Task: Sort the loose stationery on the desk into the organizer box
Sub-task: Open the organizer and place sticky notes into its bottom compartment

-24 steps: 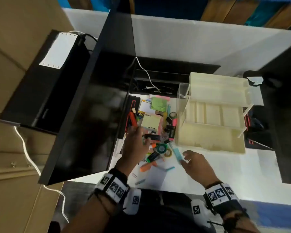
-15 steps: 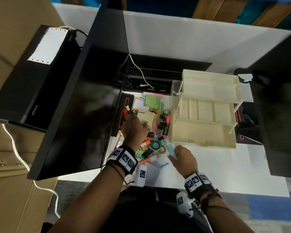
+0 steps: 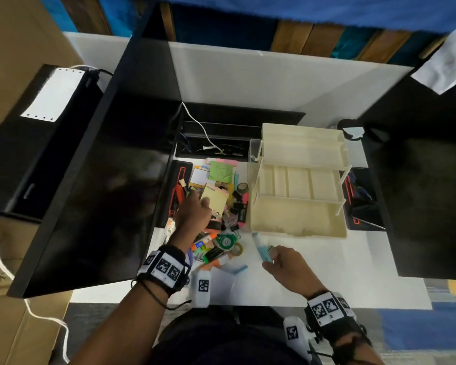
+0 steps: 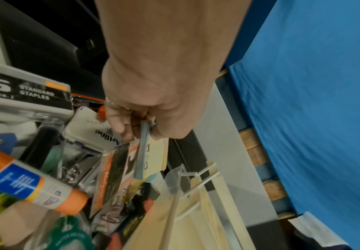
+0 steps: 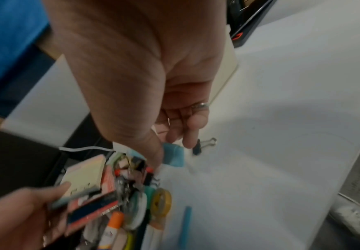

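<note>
Pinching a yellow pad of sticky notes [image 3: 214,200] between thumb and curled fingers, the left hand [image 3: 194,216] forms a closed grip at the pad's near edge, in the middle of the stationery pile; the left wrist view shows the pad [image 4: 153,156] held edge-on below the knuckles [image 4: 153,94]. The right hand [image 3: 287,264] has its own grip closed on a light blue stick-shaped item [image 3: 261,247], thumb and fingers around its near end, the far end pointing toward the organizer box [image 3: 298,227] and lying just short of its front wall. In the right wrist view a black binder clip [image 5: 202,145] lies on the white bench [image 3: 353,259] just beyond the fingertips. Around the left hand the pile spreads out: a glue stick [image 4: 29,182] with orange caps, a green tape dispenser [image 3: 226,242], a yellow tape roll [image 5: 162,201], a box of staples [image 4: 25,99], and a green sticky note [image 3: 220,172] farther back. The cream box stands open to the right of the pile, its tiers stepped back, nothing visible in the trays. A loose blue strip [image 3: 238,270] lies on the bench between the two wrists.
</note>
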Motion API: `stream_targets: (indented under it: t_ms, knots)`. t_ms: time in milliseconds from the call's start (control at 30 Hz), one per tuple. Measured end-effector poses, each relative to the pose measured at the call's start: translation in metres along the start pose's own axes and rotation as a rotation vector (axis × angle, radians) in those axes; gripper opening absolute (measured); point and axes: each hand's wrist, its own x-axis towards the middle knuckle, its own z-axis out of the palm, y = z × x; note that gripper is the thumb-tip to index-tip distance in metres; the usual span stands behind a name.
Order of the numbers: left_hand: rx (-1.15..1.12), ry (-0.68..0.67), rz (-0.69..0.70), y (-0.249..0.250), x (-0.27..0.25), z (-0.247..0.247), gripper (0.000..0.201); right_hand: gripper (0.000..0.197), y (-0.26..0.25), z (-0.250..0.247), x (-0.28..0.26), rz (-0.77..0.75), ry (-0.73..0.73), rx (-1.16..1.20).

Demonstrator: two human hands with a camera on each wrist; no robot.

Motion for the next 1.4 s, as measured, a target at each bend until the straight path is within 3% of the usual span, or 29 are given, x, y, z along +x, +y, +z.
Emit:
stream_targets:
  t_ms: [100,267,400,533,700,767,800,867,933,1000,1133,1300,1400]
  knots:
    - [-0.110,-0.031,0.014,0.002,-0.009,-0.003,0.037,0.031,0.010,-0.019,-0.012,-0.038,0.037,0.235]
    - [-0.179,-0.052,-0.037,0.006,-0.015,-0.008,0.037,0.022,0.022,-0.039,-0.019,-0.015,0.106,0.503]
    - [-0.359,-0.076,-0.012,0.018,-0.025,-0.015,0.015,0.011,0.028,-0.048,-0.024,-0.063,0.042,0.600]
    - [-0.719,-0.259,-0.071,0.051,-0.058,-0.009,0.014,0.018,0.024,-0.060,-0.031,-0.125,-0.014,0.787]
    - [-0.795,-0.385,-0.040,0.086,-0.088,0.041,0.018,0.007,0.003,-0.082,-0.028,-0.037,0.081,1.156]
    - [-0.772,-0.392,-0.038,0.097,-0.095,0.064,0.018,0.026,0.001,-0.087,-0.026,-0.114,0.064,1.146]
    - [-0.739,-0.395,-0.035,0.102,-0.097,0.075,0.016,0.027,-0.001,-0.090,-0.028,-0.161,0.045,1.112]
    - [-0.645,-0.411,-0.019,0.110,-0.104,0.094,0.017,0.008,-0.001,-0.094,-0.030,-0.210,0.133,1.023]
    - [-0.483,-0.459,0.039,0.117,-0.109,0.109,0.025,0.005,0.010,-0.097,-0.025,-0.177,0.239,0.937]
    - [-0.358,-0.512,0.075,0.124,-0.112,0.118,0.027,0.018,0.024,-0.099,-0.020,-0.148,0.275,0.882]
    - [-0.428,-0.589,-0.010,0.143,-0.105,0.133,0.019,0.027,0.055,-0.109,-0.015,-0.074,0.356,0.803]
    - [-0.415,-0.509,-0.179,0.170,-0.075,0.172,0.017,0.012,0.099,-0.122,-0.013,0.124,0.379,0.799]
    - [-0.305,-0.446,-0.185,0.183,-0.061,0.199,0.021,0.012,0.111,-0.122,-0.015,0.120,0.342,0.750]
